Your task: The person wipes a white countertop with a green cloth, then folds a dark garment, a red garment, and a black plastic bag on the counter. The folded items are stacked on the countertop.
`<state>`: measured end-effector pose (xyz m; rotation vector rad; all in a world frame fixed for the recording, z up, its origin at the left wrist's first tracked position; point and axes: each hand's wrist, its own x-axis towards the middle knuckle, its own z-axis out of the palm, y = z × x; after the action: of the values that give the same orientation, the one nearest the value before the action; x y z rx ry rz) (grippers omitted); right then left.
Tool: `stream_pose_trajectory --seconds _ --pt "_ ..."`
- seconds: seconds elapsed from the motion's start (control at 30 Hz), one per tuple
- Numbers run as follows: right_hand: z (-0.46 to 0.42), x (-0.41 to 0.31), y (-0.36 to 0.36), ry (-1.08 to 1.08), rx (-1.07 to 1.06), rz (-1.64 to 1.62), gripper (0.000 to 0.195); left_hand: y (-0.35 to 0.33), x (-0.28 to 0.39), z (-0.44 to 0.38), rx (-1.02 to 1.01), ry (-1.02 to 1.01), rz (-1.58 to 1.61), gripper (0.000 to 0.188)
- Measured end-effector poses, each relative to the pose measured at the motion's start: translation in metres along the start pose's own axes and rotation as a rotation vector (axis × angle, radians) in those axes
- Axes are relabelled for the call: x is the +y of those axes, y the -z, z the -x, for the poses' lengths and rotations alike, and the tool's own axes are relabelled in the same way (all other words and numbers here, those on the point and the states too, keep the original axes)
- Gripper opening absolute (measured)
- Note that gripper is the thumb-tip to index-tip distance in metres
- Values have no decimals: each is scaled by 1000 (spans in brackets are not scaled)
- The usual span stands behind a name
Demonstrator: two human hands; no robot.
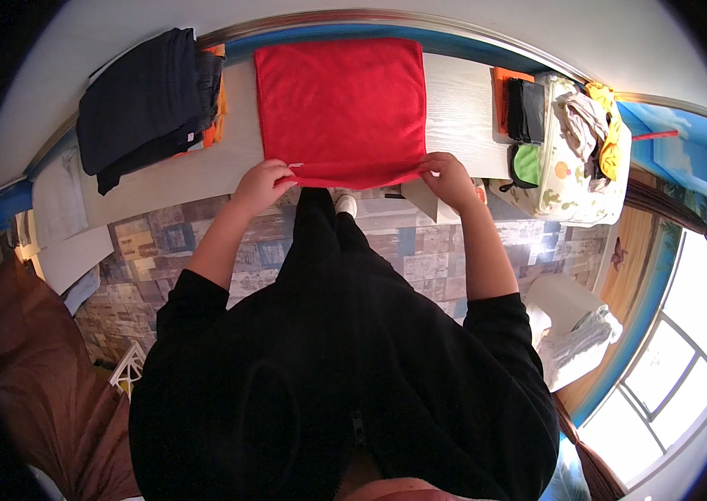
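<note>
A red cloth (341,103), which looks like a towel, lies spread flat on a pale wood-grain tabletop (460,119). Its near edge is lifted and hangs slightly over the table's front. My left hand (264,186) pinches the left corner of that edge, close to a small white tag. At the opposite corner, my right hand (447,180) grips the cloth between thumb and fingers. Between my hands the edge sags a little and forms a narrow fold.
Dark folded clothes (146,106) are stacked at the table's left, over orange fabric. Black (525,111) and orange folded cloths sit to the right. Beside them stands a patterned fabric bin (554,188) topped with loose garments. A white trash bin (563,300) stands on the floor at right.
</note>
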<state>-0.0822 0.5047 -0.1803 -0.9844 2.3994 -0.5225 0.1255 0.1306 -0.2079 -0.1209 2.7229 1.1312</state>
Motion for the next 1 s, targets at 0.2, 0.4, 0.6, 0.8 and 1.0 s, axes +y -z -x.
stream_pose_trajectory --seconds 0.2,0.4,0.6,0.8,1.0 --pt "3 -12 4 -50 264 -65 18 12 -4 10 348 -15 49 23" --pt "14 -71 71 -41 633 -263 12 71 59 11 598 -74 69 20" --pt "39 -74 121 39 573 -588 15 114 76 31 568 -127 386 19" --pt "64 -89 159 170 496 -1080 14 150 106 36 719 -260 372 14" --pt "29 -94 164 -72 466 -392 15 153 105 3 644 -252 123 17"
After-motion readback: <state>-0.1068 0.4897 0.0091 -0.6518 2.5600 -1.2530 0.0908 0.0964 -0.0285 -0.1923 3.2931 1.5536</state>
